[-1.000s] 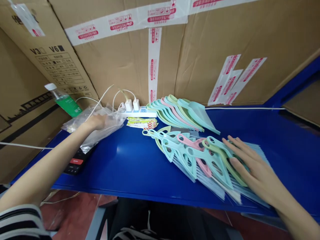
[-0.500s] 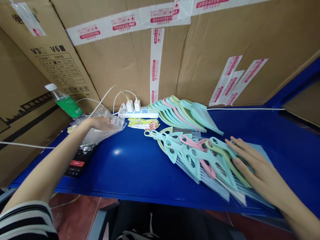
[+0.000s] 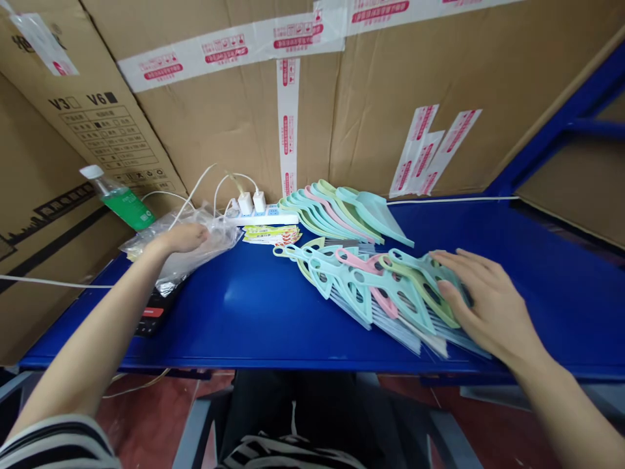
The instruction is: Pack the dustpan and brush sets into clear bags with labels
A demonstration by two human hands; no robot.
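Note:
At the left, my left hand (image 3: 185, 238) rests on a clear plastic bag (image 3: 215, 244), its fingers curled down into the film; what they pinch is too small to tell. My right hand (image 3: 488, 299) lies with fingers spread on the right end of a row of overlapping hand brushes (image 3: 390, 286) in mint, green and pink. The bristles of the brushes point toward the front right. Behind them is a stack of dustpans (image 3: 342, 212) in the same colours.
Behind the bag leans a green-labelled bottle (image 3: 127, 207). A white power strip (image 3: 268, 215) with chargers and cables stands near several printed packets (image 3: 271, 234). A black device (image 3: 153, 316) lies partly under the bag. Cardboard (image 3: 219, 117) walls the blue table (image 3: 244, 326).
The view has shifted a little. My right hand remains over the right-hand brushes, and the rightmost bristles have drawn in under it. My left hand stays at the bag.

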